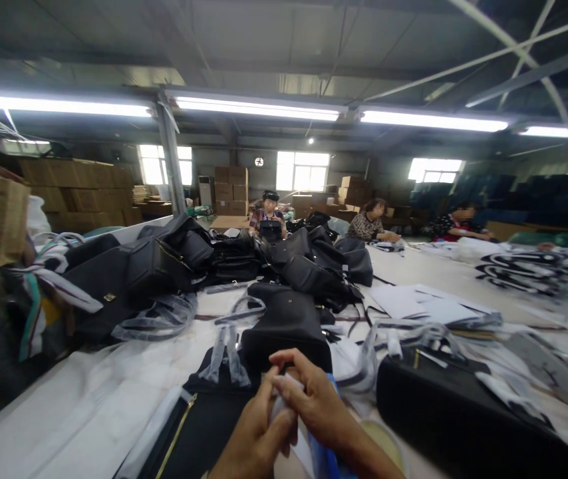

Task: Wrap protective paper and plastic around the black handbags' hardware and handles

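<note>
My left hand and my right hand meet at the front middle, fingers closed together around a small crumpled whitish piece. It looks like thin plastic or paper; the fingers cover most of it. Beneath and left of them lies a black bag with a gold zipper. Its handles are wrapped in clear plastic. Just beyond my fingers a second black bag rests on the table. Something blue shows partly beside my right wrist.
Another black bag lies at the right, with wrapped straps. A heap of black bags covers the middle of the table. White sheets lie at right. Several people sit across, one person among them. Cardboard boxes stand behind.
</note>
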The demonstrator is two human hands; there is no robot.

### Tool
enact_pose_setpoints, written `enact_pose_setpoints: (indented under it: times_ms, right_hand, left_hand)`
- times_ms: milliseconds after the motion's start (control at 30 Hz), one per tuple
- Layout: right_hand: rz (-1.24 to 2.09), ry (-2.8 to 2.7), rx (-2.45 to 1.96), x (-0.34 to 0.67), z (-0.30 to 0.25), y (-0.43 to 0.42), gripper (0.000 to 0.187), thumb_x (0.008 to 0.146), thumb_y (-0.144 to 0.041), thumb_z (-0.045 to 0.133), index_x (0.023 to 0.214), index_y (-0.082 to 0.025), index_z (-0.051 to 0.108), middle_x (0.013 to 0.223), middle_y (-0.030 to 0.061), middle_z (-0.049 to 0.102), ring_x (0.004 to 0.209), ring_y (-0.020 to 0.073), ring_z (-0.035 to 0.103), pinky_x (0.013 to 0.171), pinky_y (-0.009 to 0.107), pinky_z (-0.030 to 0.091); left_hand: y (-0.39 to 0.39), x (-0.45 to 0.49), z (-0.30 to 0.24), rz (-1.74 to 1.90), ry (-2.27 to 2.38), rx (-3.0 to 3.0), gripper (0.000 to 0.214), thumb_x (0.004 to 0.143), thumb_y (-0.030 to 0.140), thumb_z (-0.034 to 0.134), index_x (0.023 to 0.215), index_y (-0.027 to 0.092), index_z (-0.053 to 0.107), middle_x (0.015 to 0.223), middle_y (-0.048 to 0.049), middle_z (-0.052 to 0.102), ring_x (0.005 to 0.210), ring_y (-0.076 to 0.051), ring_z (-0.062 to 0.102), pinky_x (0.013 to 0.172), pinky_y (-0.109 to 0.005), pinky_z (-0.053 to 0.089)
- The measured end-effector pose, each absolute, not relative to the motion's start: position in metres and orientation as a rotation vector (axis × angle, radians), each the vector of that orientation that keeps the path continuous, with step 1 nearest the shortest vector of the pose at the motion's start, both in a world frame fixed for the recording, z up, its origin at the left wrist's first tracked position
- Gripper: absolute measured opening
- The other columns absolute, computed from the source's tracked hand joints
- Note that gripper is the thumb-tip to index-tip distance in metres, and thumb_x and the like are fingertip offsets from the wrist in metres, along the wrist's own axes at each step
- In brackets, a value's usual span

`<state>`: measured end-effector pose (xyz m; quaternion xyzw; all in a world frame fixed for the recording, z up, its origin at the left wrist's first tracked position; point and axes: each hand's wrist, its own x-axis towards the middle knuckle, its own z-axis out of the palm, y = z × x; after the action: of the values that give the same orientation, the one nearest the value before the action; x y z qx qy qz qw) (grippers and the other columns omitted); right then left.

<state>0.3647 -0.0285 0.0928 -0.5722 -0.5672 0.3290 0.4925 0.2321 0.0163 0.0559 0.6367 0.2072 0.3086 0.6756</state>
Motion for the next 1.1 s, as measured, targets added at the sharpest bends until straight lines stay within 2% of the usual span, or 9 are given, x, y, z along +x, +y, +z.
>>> enact_pose_setpoints:
  times_ms: [167, 267, 333, 433, 500, 600, 767, 967, 1100]
  right_hand:
    - [0.705, -1.369, -1.388, 0.363, 0.089, -0.023, 0.022, 0.092, -0.030, 0.052, 0.112, -0.022, 0.059, 0.067, -0.0060, 0.053, 0.053, 0.0087, 0.047, 0.050, 0.020, 0.033]
    - [0.581, -1.297, -1.437, 0.364, 0.081, -0.023, 0.027, 0.092, -0.037, 0.054, 0.114, -0.022, 0.058, 0.061, -0.0072, 0.047, 0.054, 0.0104, 0.047, 0.052, 0.021, 0.035]
    - [0.639, -1.165, -1.426, 0.361, 0.068, -0.027, 0.043, 0.093, -0.045, 0.050, 0.128, -0.020, 0.047, 0.060, -0.0071, 0.048, 0.056, 0.0129, 0.050, 0.052, 0.022, 0.040]
    - [0.742, -0.929, -1.415, 0.346, 0.042, -0.039, 0.057, 0.095, -0.055, 0.038, 0.139, -0.019, 0.034, 0.085, 0.0029, 0.064, 0.076, 0.0188, 0.063, 0.065, 0.029, 0.051]
    - [0.706, -0.849, -1.457, 0.331, 0.029, -0.047, 0.054, 0.094, -0.056, 0.038, 0.135, -0.021, 0.042, 0.109, 0.0086, 0.066, 0.099, 0.0219, 0.063, 0.083, 0.033, 0.051]
    - [0.603, -0.862, -1.492, 0.310, 0.021, -0.053, 0.043, 0.094, -0.051, 0.043, 0.125, -0.025, 0.055, 0.123, 0.0063, 0.064, 0.117, 0.0224, 0.057, 0.097, 0.032, 0.047]
    - [0.408, -0.934, -1.469, 0.295, 0.018, -0.043, 0.033, 0.095, -0.041, 0.041, 0.117, -0.025, 0.060, 0.115, 0.0054, 0.069, 0.108, 0.0210, 0.065, 0.088, 0.028, 0.053]
    - [0.160, -1.068, -1.650, 0.288, 0.009, -0.033, 0.028, 0.094, -0.028, 0.037, 0.112, -0.022, 0.058, 0.097, 0.0086, 0.073, 0.086, 0.0223, 0.072, 0.073, 0.028, 0.056]
    - [0.044, -1.131, -1.736, 0.289, 0.014, -0.037, 0.029, 0.094, -0.027, 0.041, 0.116, -0.022, 0.058, 0.097, 0.0101, 0.072, 0.087, 0.0259, 0.071, 0.070, 0.032, 0.057]
  left_hand:
    - [0.019, 0.223, 0.059, 0.619, 0.405, 1.271, 0.062, 0.088, 0.044, 0.059, 0.137, 0.014, 0.037, 0.073, -0.0010, 0.059, 0.063, -0.015, 0.052, 0.060, -0.027, 0.042]
    - [0.021, 0.208, 0.061, 0.449, 0.462, 1.314, 0.043, 0.091, 0.050, 0.051, 0.108, 0.012, 0.060, 0.078, -0.0059, 0.063, 0.070, -0.016, 0.055, 0.065, -0.026, 0.042]
    - [0.020, 0.199, 0.062, 0.400, 0.513, 1.311, 0.043, 0.093, 0.052, 0.047, 0.097, 0.013, 0.064, 0.082, -0.0070, 0.064, 0.074, -0.016, 0.056, 0.067, -0.026, 0.042]
    - [0.017, 0.194, 0.062, 0.480, 0.547, 1.198, 0.042, 0.094, 0.050, 0.046, 0.106, 0.015, 0.064, 0.084, -0.0059, 0.065, 0.073, -0.016, 0.058, 0.067, -0.025, 0.044]
    - [0.016, 0.196, 0.059, 0.518, 0.561, 1.132, 0.042, 0.093, 0.051, 0.049, 0.108, 0.015, 0.065, 0.087, -0.0071, 0.067, 0.074, -0.017, 0.060, 0.066, -0.025, 0.045]
    - [0.014, 0.200, 0.053, 0.552, 0.568, 1.077, 0.044, 0.088, 0.052, 0.056, 0.113, 0.017, 0.065, 0.094, -0.0089, 0.070, 0.083, -0.020, 0.063, 0.071, -0.027, 0.047]
    - [0.015, 0.202, 0.047, 0.662, 0.635, 1.066, 0.046, 0.082, 0.053, 0.065, 0.109, 0.016, 0.070, 0.094, -0.0090, 0.074, 0.093, -0.025, 0.065, 0.093, -0.035, 0.046]
    - [0.018, 0.203, 0.046, 0.652, 0.669, 1.131, 0.048, 0.076, 0.057, 0.068, 0.105, 0.018, 0.072, 0.095, -0.0085, 0.075, 0.099, -0.030, 0.065, 0.091, -0.037, 0.050]
    - [0.022, 0.209, 0.047, 0.635, 0.684, 1.098, 0.047, 0.072, 0.054, 0.073, 0.101, 0.017, 0.072, 0.091, -0.0082, 0.076, 0.095, -0.031, 0.067, 0.087, -0.038, 0.053]
